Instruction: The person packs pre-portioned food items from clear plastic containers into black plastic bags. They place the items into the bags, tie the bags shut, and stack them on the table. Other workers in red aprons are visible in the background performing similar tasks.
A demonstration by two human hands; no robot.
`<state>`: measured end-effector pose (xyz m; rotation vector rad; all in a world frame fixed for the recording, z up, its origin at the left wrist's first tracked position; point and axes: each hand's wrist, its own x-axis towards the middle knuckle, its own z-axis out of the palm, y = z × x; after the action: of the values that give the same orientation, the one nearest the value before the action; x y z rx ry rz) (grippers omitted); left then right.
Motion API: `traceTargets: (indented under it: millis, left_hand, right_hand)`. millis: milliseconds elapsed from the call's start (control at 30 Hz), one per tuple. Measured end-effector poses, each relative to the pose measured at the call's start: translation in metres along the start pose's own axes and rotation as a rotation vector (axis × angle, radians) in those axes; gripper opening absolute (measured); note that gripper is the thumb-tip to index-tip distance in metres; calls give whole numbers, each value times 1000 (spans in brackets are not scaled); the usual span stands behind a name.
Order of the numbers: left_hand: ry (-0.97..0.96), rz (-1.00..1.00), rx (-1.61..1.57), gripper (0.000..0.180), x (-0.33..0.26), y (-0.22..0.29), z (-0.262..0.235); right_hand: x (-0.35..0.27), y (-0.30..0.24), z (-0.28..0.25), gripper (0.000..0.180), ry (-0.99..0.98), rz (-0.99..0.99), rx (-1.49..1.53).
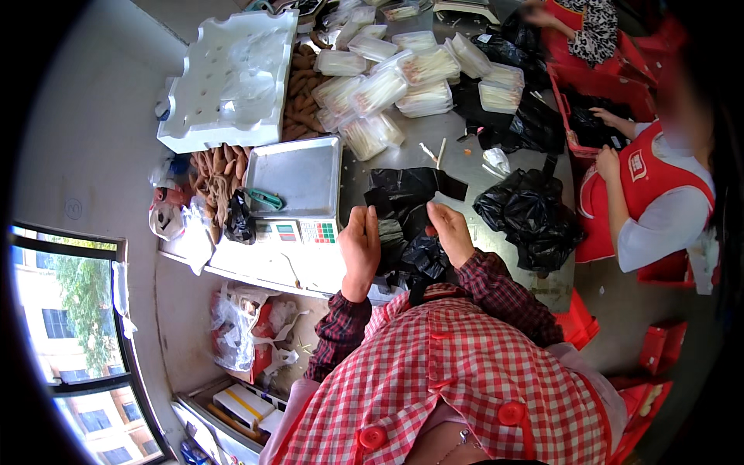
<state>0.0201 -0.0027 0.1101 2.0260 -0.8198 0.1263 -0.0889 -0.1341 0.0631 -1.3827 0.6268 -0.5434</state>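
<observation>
In front of my body, a black plastic bag (411, 186) spreads between my two hands over the metal table. My left hand (361, 249) is closed at the bag's left edge, thumb and fingers pressed together. On the other side my right hand (452, 235) pinches the bag's right edge, its thumb pointing up. More crumpled black plastic hangs below, between the hands and the table edge; what it may contain is hidden. Just left of my left hand stands a digital scale with a silver tray (294, 180), and a green-handled tool (266, 198) lies on that tray.
Clear packs of pale sticks (387, 85) are heaped at the back. Brown tubers (221, 174) lie beside a white foam box (232, 81) at left. Bunched black bags (531, 217) sit at right, near a co-worker in a red apron (643, 182) reaching into a red crate (562, 108).
</observation>
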Motion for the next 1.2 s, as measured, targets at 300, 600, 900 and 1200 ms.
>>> traceTargets:
  millis: [300,600,900,1200]
  left_hand:
    - [-42,101,31,18,1,3,2]
    - [47,210,90,12,0,-1,10]
    - [120,132,-44,14,2,8,8]
    - [-468,-115,-552,9,-11,6,25]
  right_hand:
    - [18,-3,-11,30,63,-223,9]
    - [5,1,-19,14,-157,443,415]
    - [1,-8,-19,14,-128,338,576]
    - [1,-19,-18,22,-185,373,802]
